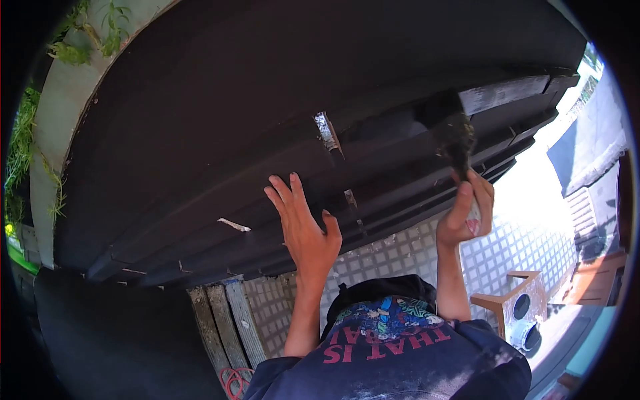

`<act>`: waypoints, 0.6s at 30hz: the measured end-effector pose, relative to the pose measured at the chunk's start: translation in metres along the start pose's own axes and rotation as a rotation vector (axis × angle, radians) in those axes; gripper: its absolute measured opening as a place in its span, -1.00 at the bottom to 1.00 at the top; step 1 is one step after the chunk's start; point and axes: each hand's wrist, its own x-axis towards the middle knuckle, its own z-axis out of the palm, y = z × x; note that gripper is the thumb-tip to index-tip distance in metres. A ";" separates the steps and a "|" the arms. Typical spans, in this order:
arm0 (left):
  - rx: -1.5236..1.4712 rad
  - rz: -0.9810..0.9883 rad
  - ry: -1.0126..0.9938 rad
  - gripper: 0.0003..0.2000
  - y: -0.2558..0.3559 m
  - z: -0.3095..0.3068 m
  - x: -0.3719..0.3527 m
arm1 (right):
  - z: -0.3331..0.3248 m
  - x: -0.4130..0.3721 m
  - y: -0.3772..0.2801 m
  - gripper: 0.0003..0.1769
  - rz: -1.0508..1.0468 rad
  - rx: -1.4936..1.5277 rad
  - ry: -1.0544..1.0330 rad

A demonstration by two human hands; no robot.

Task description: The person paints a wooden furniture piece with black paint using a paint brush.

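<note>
My right hand is closed around the handle of a wide paintbrush, its bristles dark and coated. The brush head overlaps the edge of a black-painted board, next to a paler grey stretch of board. Fingers stretched out, my left hand is raised against the lower black boards, holding nothing. Above and between the hands, a shiny silvery patch shows in the black surface. A smaller light patch sits just right of my left fingers, and a whitish strip lies to their left.
A brown stool at the lower right bears a tray-like surface and a blue-rimmed container. Patterned paving covers the ground. Weathered planks and a red cord are at the lower left. Green plants edge the far left.
</note>
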 end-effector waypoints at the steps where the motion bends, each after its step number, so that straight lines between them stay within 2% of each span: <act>1: 0.006 0.004 -0.010 -0.12 0.001 -0.001 0.001 | -0.003 0.003 -0.004 -0.80 0.008 0.023 0.030; 3: 0.015 0.015 -0.031 -0.14 0.003 -0.007 0.001 | -0.003 0.005 -0.011 -0.79 0.017 0.038 0.084; 6: 0.017 0.003 -0.054 -0.13 0.004 -0.010 0.001 | 0.011 -0.001 -0.031 -0.78 -0.267 -0.020 -0.199; 10: 0.058 0.018 -0.055 -0.13 0.004 -0.010 0.000 | 0.035 -0.019 -0.075 -0.85 -0.159 0.256 -0.342; 14: 0.061 0.027 -0.047 -0.14 0.005 -0.010 0.002 | 0.030 -0.026 -0.076 -0.82 -0.114 0.425 -0.372; 18: 0.016 0.009 -0.034 -0.09 0.000 -0.005 0.000 | 0.019 -0.016 -0.041 -0.80 -0.119 0.173 -0.285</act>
